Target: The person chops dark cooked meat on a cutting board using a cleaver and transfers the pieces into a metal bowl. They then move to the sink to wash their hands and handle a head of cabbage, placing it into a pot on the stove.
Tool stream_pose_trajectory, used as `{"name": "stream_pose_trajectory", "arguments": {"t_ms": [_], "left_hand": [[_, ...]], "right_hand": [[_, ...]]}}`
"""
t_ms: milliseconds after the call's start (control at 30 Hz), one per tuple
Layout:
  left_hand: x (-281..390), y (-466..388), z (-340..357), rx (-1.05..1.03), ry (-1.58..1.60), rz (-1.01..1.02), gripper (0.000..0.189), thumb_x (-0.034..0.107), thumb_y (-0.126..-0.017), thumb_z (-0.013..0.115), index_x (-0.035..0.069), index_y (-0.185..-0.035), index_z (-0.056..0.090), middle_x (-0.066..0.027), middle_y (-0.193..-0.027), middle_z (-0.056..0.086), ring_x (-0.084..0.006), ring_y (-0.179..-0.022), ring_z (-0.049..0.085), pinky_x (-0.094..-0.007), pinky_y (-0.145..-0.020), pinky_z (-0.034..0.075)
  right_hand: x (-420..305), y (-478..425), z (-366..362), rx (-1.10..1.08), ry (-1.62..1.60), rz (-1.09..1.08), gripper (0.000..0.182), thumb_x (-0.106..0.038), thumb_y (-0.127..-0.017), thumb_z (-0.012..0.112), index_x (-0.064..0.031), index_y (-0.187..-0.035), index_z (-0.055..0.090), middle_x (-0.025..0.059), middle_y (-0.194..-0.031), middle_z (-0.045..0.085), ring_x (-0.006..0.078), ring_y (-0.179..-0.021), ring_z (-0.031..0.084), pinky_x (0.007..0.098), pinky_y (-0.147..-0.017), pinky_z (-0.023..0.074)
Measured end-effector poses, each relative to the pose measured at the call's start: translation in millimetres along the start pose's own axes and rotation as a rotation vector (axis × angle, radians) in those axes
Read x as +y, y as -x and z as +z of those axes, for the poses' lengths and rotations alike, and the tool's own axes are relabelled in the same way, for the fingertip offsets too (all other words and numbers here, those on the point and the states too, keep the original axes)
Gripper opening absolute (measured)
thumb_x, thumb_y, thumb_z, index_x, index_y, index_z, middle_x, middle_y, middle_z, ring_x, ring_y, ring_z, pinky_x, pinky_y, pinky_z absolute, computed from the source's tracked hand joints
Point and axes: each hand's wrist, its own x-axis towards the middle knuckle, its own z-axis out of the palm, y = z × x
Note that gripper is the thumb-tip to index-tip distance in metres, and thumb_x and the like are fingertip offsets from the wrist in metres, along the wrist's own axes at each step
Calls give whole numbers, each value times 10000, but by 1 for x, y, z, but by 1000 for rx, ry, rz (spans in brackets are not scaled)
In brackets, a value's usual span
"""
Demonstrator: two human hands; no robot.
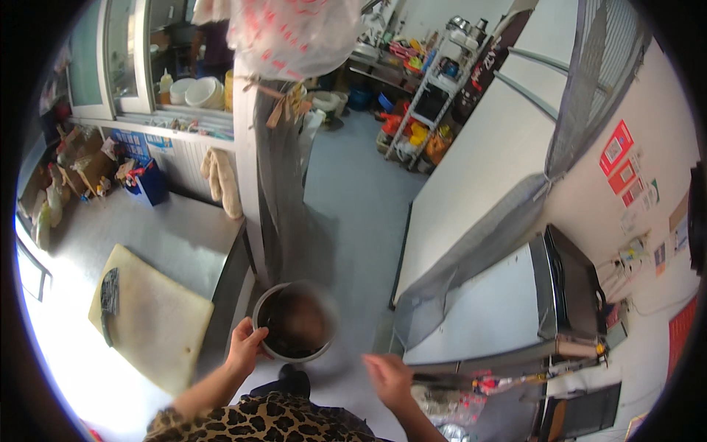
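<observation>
My left hand (247, 345) grips the near left rim of a round pot or basin (262, 345), thumb over the edge. The vessel has a pale rim and dark contents; a blurred patch hides part of its inside. To its right my right hand (388, 378) is held in the air, touching nothing that I can see, its fingers close together and somewhat blurred. On the metal table at the left lies a cutting board (160, 326), and on it a cleaver-like tool (109, 298) with a dark, patterned blade.
A metal table (193, 237) stands at the left, a grey curtain (281, 193) hanging by the doorway. The grey floor (359, 193) runs towards a loaded shelf rack (428, 99). At the right are a white chest-like unit (486, 309) and a black appliance (574, 287). A plastic bag (295, 38) hangs overhead.
</observation>
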Motion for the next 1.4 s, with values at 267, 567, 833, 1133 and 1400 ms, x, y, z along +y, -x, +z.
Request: {"name": "stream_pose_trajectory", "arguments": {"t_ms": [267,567,833,1133,1400], "left_hand": [[1,-127,119,97,71,58,153,109,-894,553,24,-1021,548,-88,-898,643,-197,-714,658,-336,-534,587],[49,-351,282,33,123,1,122,114,-920,552,29,-998,512,-91,-847,629,-178,-674,656,-304,-528,585],[77,-551,380,111,286,0,145,133,-919,582,42,-980,487,-64,-877,583,-171,-722,635,-323,-595,598],[149,-759,435,326,403,89,150,122,-924,577,29,-993,482,-87,-904,574,-198,-750,646,-319,-614,606],[231,-986,467,257,427,77,192,181,-921,613,32,-972,503,-85,-894,597,-182,-699,648,-289,-613,591]], "right_hand": [[117,-168,56,-196,-129,-441,267,-84,-752,732,-57,-1007,661,55,-969,619,231,-908,613,331,-717,524],[296,-353,70,-208,-39,-374,279,-43,-684,703,-61,-956,642,62,-913,603,261,-856,572,364,-715,488],[440,-556,94,-310,98,-534,202,-84,-675,690,-107,-868,634,30,-788,561,234,-760,558,356,-613,473],[542,-781,166,-461,33,-660,161,-113,-745,660,-130,-901,626,31,-804,549,235,-787,557,363,-600,468],[643,-995,244,-484,17,-646,167,-44,-710,632,-104,-865,624,53,-803,555,267,-802,548,380,-659,474]]}}
